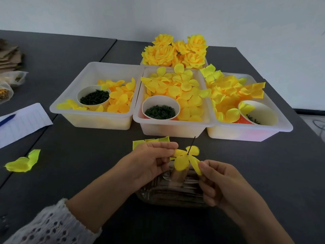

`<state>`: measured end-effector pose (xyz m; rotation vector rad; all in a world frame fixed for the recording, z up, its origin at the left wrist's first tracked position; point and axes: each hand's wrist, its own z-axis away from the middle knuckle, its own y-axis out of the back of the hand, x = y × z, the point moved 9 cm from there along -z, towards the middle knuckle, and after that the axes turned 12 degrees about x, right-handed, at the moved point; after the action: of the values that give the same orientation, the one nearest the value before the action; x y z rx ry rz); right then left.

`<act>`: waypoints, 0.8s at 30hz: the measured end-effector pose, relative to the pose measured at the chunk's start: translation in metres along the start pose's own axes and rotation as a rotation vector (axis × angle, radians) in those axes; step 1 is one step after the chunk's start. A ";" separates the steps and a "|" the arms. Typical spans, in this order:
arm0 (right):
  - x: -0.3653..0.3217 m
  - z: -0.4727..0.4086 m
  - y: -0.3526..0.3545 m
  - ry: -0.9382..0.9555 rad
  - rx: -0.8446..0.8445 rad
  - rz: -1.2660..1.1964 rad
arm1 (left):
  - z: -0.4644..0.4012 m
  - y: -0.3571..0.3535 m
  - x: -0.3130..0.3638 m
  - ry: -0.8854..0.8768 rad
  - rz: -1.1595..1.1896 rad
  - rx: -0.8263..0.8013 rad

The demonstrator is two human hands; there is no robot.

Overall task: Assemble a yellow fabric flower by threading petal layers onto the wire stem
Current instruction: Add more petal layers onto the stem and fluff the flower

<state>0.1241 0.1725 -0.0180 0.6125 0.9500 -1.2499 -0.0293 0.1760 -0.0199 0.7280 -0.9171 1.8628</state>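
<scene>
The middle bin (173,128), a translucent white tub, serves as the landmark here. Just in front of it, above the dark table (73,155), the left hand (149,161) pinches one petal of a yellow petal layer (187,160) between thumb and fingertips, fingers curled. The right hand (218,182) pinches another petal of the same layer at its lower right edge. A thin dark wire stem (191,145) passes through the layer's centre and points up toward the middle bin's front wall. Below the hands lies a clear plastic container (168,196).

Inside the middle bin are loose yellow petal layers and a paper cup (161,107) of small dark green ring-shaped parts. The left bin (93,118) beside it holds orange-yellow petals and 1 cup (94,97) of dark green pieces. The right bin (249,132) holds more petals and a tipped cup (258,113). Behind the middle bin sit finished yellow flowers (175,50).

Between the middle bin and the left hand lie folded yellow petals (151,140). Far to the left of it lie a stray yellow-green petal (22,162), a lined paper sheet (22,122) with a blue pen (8,119), and cardboard pieces (9,57). No writing is legible anywhere.
</scene>
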 end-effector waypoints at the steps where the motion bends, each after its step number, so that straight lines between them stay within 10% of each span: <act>1: -0.001 0.000 0.000 -0.007 0.002 0.008 | -0.001 0.000 0.000 -0.001 -0.025 0.008; 15: -0.026 0.006 0.009 0.111 0.097 0.676 | 0.000 0.011 0.039 -0.409 -0.940 0.156; 20: -0.124 -0.005 0.020 0.647 0.469 1.072 | 0.034 -0.033 0.050 -0.747 -0.715 -0.057; 24: -0.175 -0.054 -0.041 0.945 0.380 1.138 | 0.025 -0.057 0.024 -0.749 -0.739 -0.110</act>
<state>0.0648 0.2966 0.1100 1.8169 0.8405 -0.0314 0.0145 0.1841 0.0297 1.5012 -0.9941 0.8713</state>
